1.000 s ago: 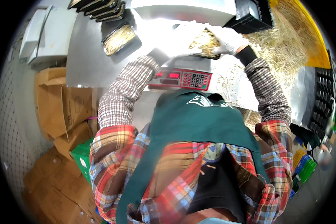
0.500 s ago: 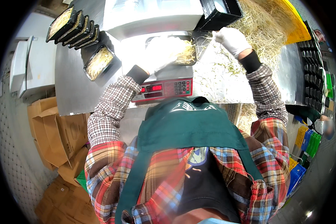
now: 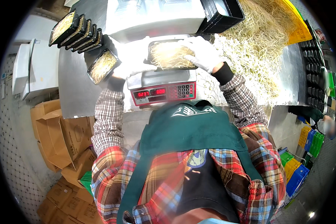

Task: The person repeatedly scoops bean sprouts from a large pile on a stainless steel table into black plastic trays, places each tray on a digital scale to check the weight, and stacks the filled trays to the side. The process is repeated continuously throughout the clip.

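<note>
A black plastic tray (image 3: 164, 68) filled with pale bean sprouts (image 3: 167, 53) sits on the metal pan of a red digital scale (image 3: 164, 93) with lit red digits. My left hand (image 3: 135, 67), in a white glove, is around the tray's left end, thumb along the near rim; glare washes out its other fingers. From the right, my white-gloved right hand (image 3: 202, 53) reaches over the tray's end. Its thumb and fingers are apart and rest on the sprouts.
A loose sprout heap (image 3: 255, 48) spreads at right beside a yellow crate (image 3: 298, 30). At left, one filled tray (image 3: 102, 66) lies near several stacked filled trays (image 3: 76, 31). Behind the scale stand a white box (image 3: 155, 24) and empty black trays (image 3: 224, 18). Cardboard boxes (image 3: 65, 134) stand below left.
My right hand has come left from the sprout heap onto the tray. My left hand has moved off the sprouts to the tray's left end. The view has shifted slightly.
</note>
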`<state>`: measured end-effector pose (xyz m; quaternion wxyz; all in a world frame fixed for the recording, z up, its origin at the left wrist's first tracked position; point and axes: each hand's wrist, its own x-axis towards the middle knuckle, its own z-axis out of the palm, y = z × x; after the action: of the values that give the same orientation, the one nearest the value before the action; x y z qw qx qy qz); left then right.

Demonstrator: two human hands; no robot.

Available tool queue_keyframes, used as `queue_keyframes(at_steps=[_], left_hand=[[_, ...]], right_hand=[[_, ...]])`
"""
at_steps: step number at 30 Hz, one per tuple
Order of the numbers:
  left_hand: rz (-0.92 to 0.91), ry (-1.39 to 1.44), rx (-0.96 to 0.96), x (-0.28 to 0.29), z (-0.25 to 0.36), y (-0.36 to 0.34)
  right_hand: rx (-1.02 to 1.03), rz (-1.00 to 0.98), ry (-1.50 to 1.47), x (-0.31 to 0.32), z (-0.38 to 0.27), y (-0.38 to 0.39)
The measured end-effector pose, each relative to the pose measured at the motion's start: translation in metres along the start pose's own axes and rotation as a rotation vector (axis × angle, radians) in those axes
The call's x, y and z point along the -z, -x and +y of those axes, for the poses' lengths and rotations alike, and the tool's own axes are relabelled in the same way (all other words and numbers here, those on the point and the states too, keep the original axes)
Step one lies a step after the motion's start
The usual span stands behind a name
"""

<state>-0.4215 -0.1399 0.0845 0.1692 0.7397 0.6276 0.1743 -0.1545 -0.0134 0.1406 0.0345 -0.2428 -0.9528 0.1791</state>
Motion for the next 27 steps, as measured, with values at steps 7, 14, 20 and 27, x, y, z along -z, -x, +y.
queue_keyframes(at_steps=[7, 14, 20, 27], left_hand=[[0.209, -0.080, -0.116, -0.030, 0.074, -0.031], [0.076, 0.100, 0.000, -0.028, 0.074, -0.041], [0.281, -0.066, -0.030, 0.015, 0.171, -0.055], [0.147, 0.064, 0.146, -0.149, 0.207, -0.129]], right_hand=[[0.017, 0.583, -0.078, -0.069, -0.012, 0.005], [-0.393, 0.514, -0.207, -0.058, 0.103, 0.084], [-0.617, 0.477, 0.155, -0.078, 0.227, 0.140], [-0.491, 0.277, 0.208, -0.093, 0.287, 0.121]])
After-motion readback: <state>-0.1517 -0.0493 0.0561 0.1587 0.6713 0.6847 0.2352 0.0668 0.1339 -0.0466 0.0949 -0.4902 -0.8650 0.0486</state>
